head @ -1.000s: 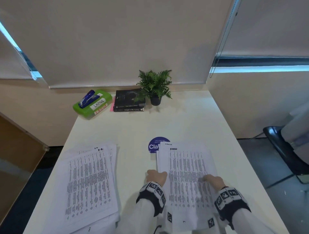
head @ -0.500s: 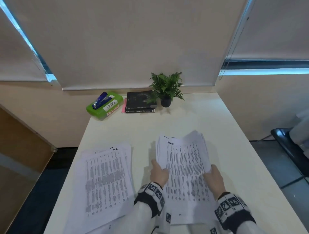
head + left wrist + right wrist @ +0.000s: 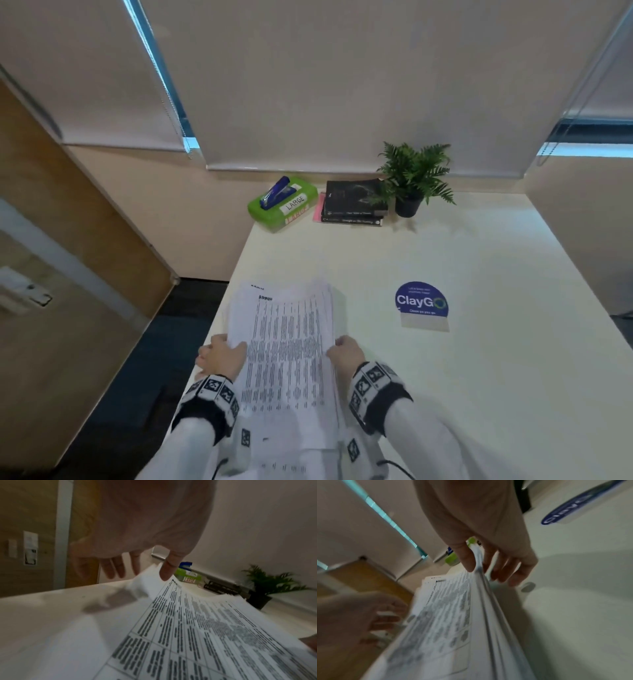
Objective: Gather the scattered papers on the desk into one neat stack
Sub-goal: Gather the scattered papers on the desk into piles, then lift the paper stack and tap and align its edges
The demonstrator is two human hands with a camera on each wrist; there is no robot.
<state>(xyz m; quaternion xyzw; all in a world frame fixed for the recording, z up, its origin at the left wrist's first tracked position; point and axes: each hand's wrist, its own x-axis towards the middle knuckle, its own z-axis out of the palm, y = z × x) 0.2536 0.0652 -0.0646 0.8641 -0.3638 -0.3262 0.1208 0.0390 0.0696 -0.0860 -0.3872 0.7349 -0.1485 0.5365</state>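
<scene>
Left of the ClayGo sticker (image 3: 421, 300), both hands pinch a sheaf of printed papers (image 3: 286, 346) over the tabletop (image 3: 479, 359): left hand (image 3: 219, 356), right hand (image 3: 346, 353). Light and floppy, the sheets would fan easily. Its 2 long edges look safest.

Both hands forward, left hand (image 3: 221, 356) and right hand (image 3: 346, 353) level, thumbs above, fingers curled beneath.

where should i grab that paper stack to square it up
Take the paper stack by its two long side edges, one hand from each side, as the left hand and right hand do now. The sheets are fanned and floppy; pinching both sides keeps them together.
</scene>
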